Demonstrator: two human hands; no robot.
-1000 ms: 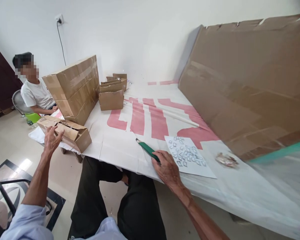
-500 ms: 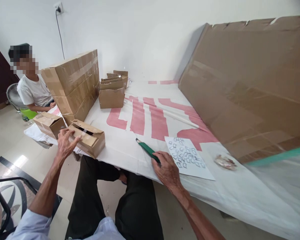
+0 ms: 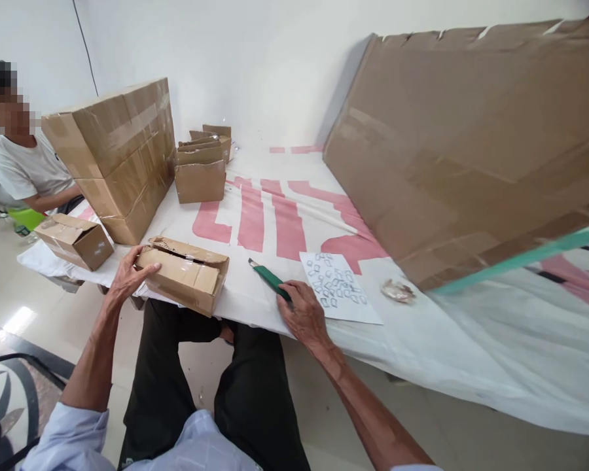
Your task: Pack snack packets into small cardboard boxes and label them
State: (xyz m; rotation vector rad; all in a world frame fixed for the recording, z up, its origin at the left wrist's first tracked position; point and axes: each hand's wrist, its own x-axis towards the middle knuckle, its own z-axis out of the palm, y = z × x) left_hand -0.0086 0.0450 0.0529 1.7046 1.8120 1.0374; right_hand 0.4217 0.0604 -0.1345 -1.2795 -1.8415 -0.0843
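Observation:
My left hand (image 3: 127, 276) is wrapped around the left end of a small opened cardboard box (image 3: 186, 275) that lies at the near edge of the table (image 3: 255, 301). My right hand (image 3: 302, 313) rests on the table edge, its fingers closed around the handle of a green utility knife (image 3: 269, 279) whose blade points away to the left. A white sheet printed with several small shapes (image 3: 336, 288) lies just right of that hand.
A second small box (image 3: 74, 241) sits at the table's left corner, with a big taped carton (image 3: 112, 154) behind it and several small boxes (image 3: 201, 171) further back. A large flat cardboard panel (image 3: 461, 150) leans at the right. Another person (image 3: 22, 167) sits at far left. A crumpled wrapper (image 3: 397, 290) lies nearby.
My left hand reached the opened small box, took hold of it and slid it right along the table edge toward me. My right hand stayed on the knife.

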